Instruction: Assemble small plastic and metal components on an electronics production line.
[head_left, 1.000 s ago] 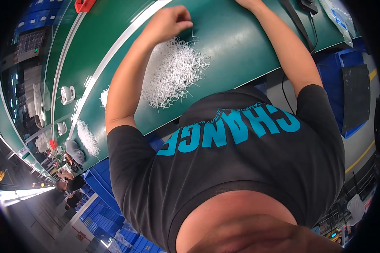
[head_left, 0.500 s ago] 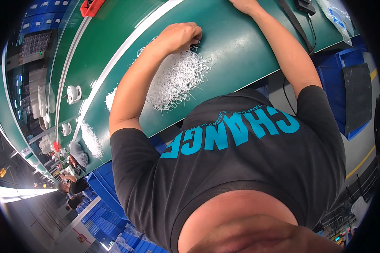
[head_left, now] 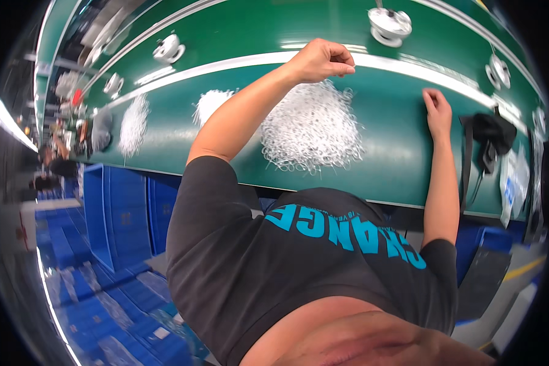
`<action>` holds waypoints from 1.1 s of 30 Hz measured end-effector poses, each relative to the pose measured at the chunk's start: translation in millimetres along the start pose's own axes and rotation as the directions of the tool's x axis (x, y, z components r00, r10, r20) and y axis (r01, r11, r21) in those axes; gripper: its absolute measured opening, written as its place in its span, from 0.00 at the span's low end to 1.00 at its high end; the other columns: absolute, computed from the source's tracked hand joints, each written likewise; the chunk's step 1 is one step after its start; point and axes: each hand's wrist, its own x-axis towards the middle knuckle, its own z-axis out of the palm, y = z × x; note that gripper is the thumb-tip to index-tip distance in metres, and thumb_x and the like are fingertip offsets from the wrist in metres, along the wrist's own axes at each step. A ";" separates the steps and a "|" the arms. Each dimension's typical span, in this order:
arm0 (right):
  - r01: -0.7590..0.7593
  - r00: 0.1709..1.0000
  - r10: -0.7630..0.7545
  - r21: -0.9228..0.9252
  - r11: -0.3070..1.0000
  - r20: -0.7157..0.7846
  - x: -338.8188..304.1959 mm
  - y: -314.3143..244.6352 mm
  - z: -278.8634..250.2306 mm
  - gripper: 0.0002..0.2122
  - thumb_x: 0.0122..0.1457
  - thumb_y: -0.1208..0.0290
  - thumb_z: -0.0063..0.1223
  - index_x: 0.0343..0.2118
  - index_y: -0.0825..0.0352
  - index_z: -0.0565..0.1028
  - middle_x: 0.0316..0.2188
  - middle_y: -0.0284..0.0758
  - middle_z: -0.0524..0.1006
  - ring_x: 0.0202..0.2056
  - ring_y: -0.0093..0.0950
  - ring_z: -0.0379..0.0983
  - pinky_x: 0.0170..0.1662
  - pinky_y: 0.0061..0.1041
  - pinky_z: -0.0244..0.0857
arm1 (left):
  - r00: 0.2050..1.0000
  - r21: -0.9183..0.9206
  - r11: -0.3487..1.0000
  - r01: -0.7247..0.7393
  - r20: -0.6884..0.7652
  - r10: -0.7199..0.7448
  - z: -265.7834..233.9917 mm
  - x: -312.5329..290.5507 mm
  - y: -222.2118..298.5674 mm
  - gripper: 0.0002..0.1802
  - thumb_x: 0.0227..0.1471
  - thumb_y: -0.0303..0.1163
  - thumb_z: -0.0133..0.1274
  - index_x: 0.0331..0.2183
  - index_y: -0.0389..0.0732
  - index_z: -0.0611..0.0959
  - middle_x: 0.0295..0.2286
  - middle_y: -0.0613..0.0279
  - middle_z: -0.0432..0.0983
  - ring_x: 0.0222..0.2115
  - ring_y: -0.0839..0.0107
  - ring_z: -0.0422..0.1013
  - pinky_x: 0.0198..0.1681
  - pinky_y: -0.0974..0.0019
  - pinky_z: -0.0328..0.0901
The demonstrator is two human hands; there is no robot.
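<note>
A heap of small white looped strips (head_left: 314,128) lies on the green worktable (head_left: 390,165) in front of me. Over the heap's far edge hovers my left hand (head_left: 323,61), its fingers curled and thumb bent in against them. Whatever those fingers hold, if anything, is too small to make out. To the right, my right hand (head_left: 438,114) is above the table, apart from the heap. Its thumb and fingertips press together in a pinch, and I cannot see what is between them.
Smaller white piles (head_left: 213,105) lie to the left. Beyond a pale rail, white rounded devices (head_left: 390,25) stand on a green surface. A black strapped item (head_left: 493,134) and a clear plastic bag (head_left: 514,186) are at the right. Blue crates (head_left: 119,213) stand lower left.
The view has swung round, bringing more of the table's right side and the white devices into sight. My left hand has risen from the heap's edge; my right hand now shows fully.
</note>
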 end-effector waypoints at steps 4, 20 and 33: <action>0.007 1.000 -0.007 -0.083 0.997 0.001 -0.3 -4.3 3.6 0.09 0.61 0.68 0.56 0.38 0.68 0.78 0.29 0.27 0.77 0.31 0.16 0.70 0.37 0.18 0.64 | 0.943 -0.175 0.981 -0.086 -0.333 0.023 -60.3 -30.2 -31.4 0.10 0.50 0.27 0.61 0.33 0.31 0.84 0.25 0.61 0.79 0.25 0.76 0.75 0.29 0.73 0.71; 0.023 0.999 -0.033 -0.303 0.953 -0.028 1.1 -21.6 19.8 0.07 0.60 0.69 0.56 0.36 0.68 0.78 0.28 0.26 0.74 0.27 0.16 0.65 0.33 0.17 0.62 | -0.119 -0.504 0.763 -0.406 -0.798 -0.590 -348.7 -186.1 -269.0 0.13 0.50 0.17 0.55 0.39 0.27 0.73 0.32 0.49 0.76 0.27 0.61 0.77 0.26 0.66 0.76; 0.103 0.994 -0.104 -0.496 0.862 0.025 -0.2 -31.0 27.2 0.05 0.57 0.72 0.57 0.32 0.68 0.77 0.27 0.32 0.73 0.27 0.22 0.68 0.32 0.21 0.64 | -0.040 -0.379 0.921 -0.083 -0.923 -0.383 -395.4 -178.9 -354.3 0.06 0.56 0.27 0.53 0.34 0.34 0.77 0.26 0.61 0.75 0.23 0.75 0.68 0.28 0.71 0.64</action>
